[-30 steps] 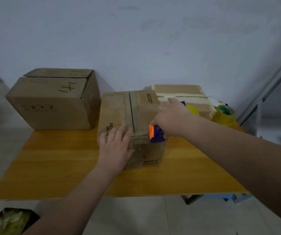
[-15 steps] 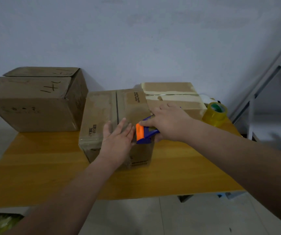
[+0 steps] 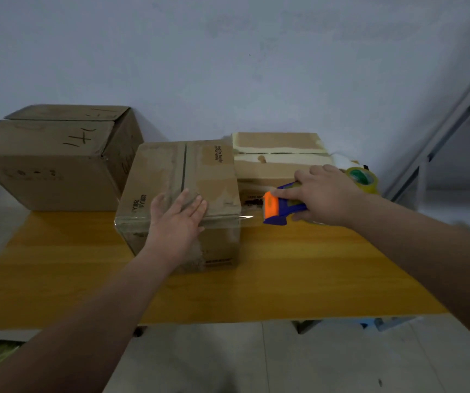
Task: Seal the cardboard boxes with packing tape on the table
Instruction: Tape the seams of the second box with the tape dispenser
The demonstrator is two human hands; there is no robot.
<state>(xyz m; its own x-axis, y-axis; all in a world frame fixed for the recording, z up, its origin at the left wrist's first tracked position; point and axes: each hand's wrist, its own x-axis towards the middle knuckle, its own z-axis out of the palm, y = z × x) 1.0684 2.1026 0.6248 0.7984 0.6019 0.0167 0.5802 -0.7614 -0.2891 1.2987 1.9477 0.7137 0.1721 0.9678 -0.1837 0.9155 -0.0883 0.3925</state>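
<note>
A small cardboard box (image 3: 160, 177) stands in the middle of the yellow wooden table (image 3: 299, 279). My left hand (image 3: 178, 219) lies flat on the box's front top edge, fingers spread. My right hand (image 3: 324, 195) grips a blue and orange tape dispenser (image 3: 277, 207) just past the box's right side. A clear strip of tape (image 3: 245, 221) stretches from the box's front edge to the dispenser. A taped box (image 3: 279, 156) stands behind on the right, and a large box (image 3: 55, 157) at the back left.
A yellow tape roll (image 3: 362, 180) rests at the table's back right, behind my right hand. A grey metal frame (image 3: 440, 137) leans on the right. The wall runs close behind the boxes. Tiled floor lies in front of the table.
My right hand has pulled the dispenser to the right, off the box's front edge, drawing tape out behind it. My left hand stays pressed on the box.
</note>
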